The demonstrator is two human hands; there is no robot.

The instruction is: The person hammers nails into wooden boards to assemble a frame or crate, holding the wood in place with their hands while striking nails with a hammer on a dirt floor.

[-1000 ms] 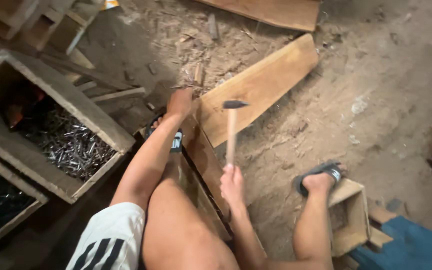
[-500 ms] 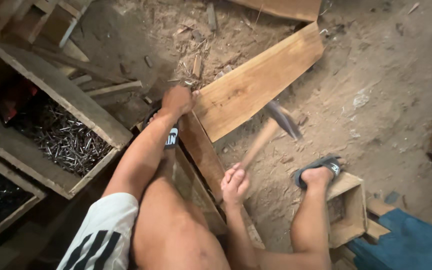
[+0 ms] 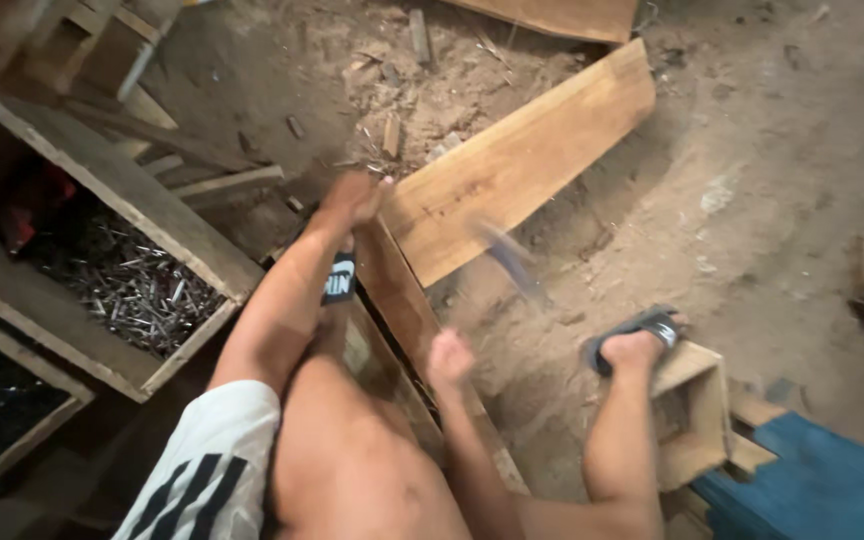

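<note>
Gripping a hammer point(image 3: 507, 262), the right hand point(image 3: 449, 358) sits at frame centre, fist wrapped on the lower end of the handle. Handle and head are motion-blurred, running up and to the right from the fist, head somewhere above the sandy ground point(image 3: 782, 180); exact head position can't be told. Left hand point(image 3: 350, 198) is up and left of the fist, pressed on the top end of a narrow upright board point(image 3: 402, 300); fingers look curled over that end, but whether they pinch a nail can't be seen. Hands are apart, left one higher in frame.

Narrow board's long axis runs diagonally from the left hand down toward lower centre, passing just left of the right fist. A wider plank point(image 3: 517, 160) lies flat beyond it, long axis running from centre to upper right, its near end touching or just beside the left hand. Left hand is nearer the board's top end; hammer is off to the right of it.

Wooden box of nails point(image 3: 117, 275) at left, well apart from the hammer. Sandalled foot point(image 3: 637, 335) rests on a small wooden block point(image 3: 697, 415) at right.
</note>
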